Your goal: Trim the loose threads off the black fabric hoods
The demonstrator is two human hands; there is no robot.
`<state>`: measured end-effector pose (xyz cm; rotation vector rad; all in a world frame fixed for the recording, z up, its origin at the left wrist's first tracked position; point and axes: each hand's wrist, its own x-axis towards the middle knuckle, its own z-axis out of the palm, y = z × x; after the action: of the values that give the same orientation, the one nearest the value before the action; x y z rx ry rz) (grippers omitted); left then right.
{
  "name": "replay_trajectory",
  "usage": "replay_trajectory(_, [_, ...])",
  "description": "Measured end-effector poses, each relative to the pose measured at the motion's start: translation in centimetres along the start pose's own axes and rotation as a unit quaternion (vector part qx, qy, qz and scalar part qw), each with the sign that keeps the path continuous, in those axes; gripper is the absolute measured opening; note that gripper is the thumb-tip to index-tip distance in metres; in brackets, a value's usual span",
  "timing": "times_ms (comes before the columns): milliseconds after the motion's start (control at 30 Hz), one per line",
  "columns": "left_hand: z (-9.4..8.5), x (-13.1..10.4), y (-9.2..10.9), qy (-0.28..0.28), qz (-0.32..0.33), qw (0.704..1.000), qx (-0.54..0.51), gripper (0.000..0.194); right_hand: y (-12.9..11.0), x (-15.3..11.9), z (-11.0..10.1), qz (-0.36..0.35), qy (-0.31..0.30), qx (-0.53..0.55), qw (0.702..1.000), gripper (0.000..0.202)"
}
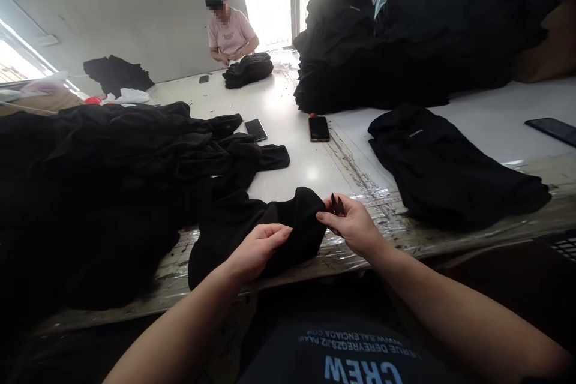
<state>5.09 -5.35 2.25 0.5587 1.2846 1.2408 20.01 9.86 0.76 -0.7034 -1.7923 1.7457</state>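
Holding soft black fabric garment [308, 222] at the near edge of the glossy white table [306, 171], in front of the wearer, its right end bunched up between the hands. Left hand [254, 252]: thumb and forefinger closed in a pinch on the cloth; other fingers mostly hidden, can't tell their grip. Right hand [360, 231]: thumb and forefinger pinching the right-end edge, small dark-bladed snips [337, 205] tucked in the same hand, blades sticking up past the fingers right by the cloth.

Handling, my read: light, limp, no stiffness, folds wherever it's unsupported. Not fragile in the hand, slip risk low; plastic-looking cover at the table edge may let it slide. Best hold: pinch the edge both sides of the spot being worked, light tension, single layer if possible. Main hazard is the blade tips nicking a loose fold; keep them angled off the fabric.

Large heap of loose black garments [135, 162] on the left, up against the held piece; black on black, can't tell exactly where one ends. Folded black garment stack [441, 162] sits to the right, apart.
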Motion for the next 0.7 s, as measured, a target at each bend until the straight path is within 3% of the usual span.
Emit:
replay_trajectory(167, [-0.5, -1.0, -0.4, 0.013, -0.009, 0.999, 0.042, 0.028, 0.0, -0.8, -0.4, -0.044, -0.028, -0.104, 0.993, 0.020])
replay_trajectory(267, [-0.4, -1.1, -0.2, 0.017, 0.007, 0.999, 0.028, 0.025, -1.0, -0.9, -1.1, -0.120, -0.038, -0.224, 0.966, 0.020])
replay_trajectory(333, [-0.3, -1.1, 0.2, 0.025, 0.017, 0.999, 0.022, 0.026, -2.2, -0.8, -1.8, -0.197, -0.052, -0.282, 0.938, 0.026])
replay_trajectory(433, [0.0, -1.1, 1.1, 0.023, 0.017, 1.000, 0.011, 0.027, -4.2, -0.4, -2.5, -0.307, -0.104, -0.316, 0.892, 0.021])
replay_trajectory(533, [0.3, -1.3, 2.3, 0.007, 0.007, 1.000, 0.000, 0.028, -6.0, 0.1, -2.3, -0.399, -0.164, -0.352, 0.831, 0.019])
replay_trajectory(633, [0.5, -1.5, 3.3, -0.029, -0.001, 1.000, 0.004, 0.026, -7.1, 0.4, -1.5, -0.460, -0.208, -0.387, 0.772, 0.019])
replay_trajectory(700, [0.5, -1.7, 3.7, -0.061, -0.002, 0.998, 0.014, 0.026, -7.5, 0.6, -0.9, -0.479, -0.225, -0.394, 0.751, 0.017])
